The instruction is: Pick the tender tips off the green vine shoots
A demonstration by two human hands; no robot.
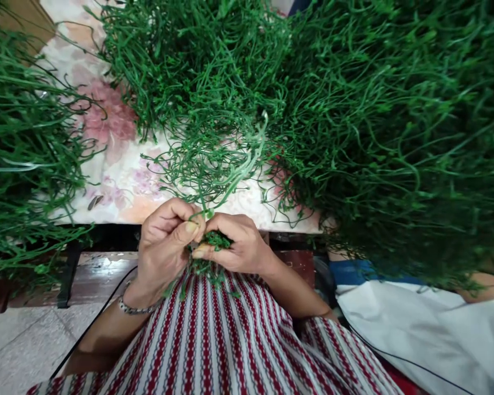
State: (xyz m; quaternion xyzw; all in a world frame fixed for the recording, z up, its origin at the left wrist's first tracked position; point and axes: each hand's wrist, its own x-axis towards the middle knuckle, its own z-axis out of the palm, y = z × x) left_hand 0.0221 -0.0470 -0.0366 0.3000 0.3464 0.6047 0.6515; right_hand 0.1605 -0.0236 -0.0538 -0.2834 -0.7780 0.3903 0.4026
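Note:
My left hand [164, 247] is closed, thumb and forefinger pinching a thin green stem [207, 213]. Close against it, my right hand [242, 244] is closed around a small bunch of dark green sprigs [217, 240]. From the fingertips, long pale green strands [247, 164] run up over the table. More green sprig ends hang below the hands, in front of a red-and-white striped garment [214, 334]. Just beyond my hands lies a loose scatter of thin green stems [189, 159] with small buds at their tips. Whether the stems are real or artificial, I cannot tell.
A flower-patterned tablecloth [119, 192] covers the table. Large heaps of green stems stand at the left [20, 153], at the back [197, 66] and at the right [395, 126]. Another person's white clothing [420, 318] shows at lower right. A dark cable [94, 323] runs past my left arm.

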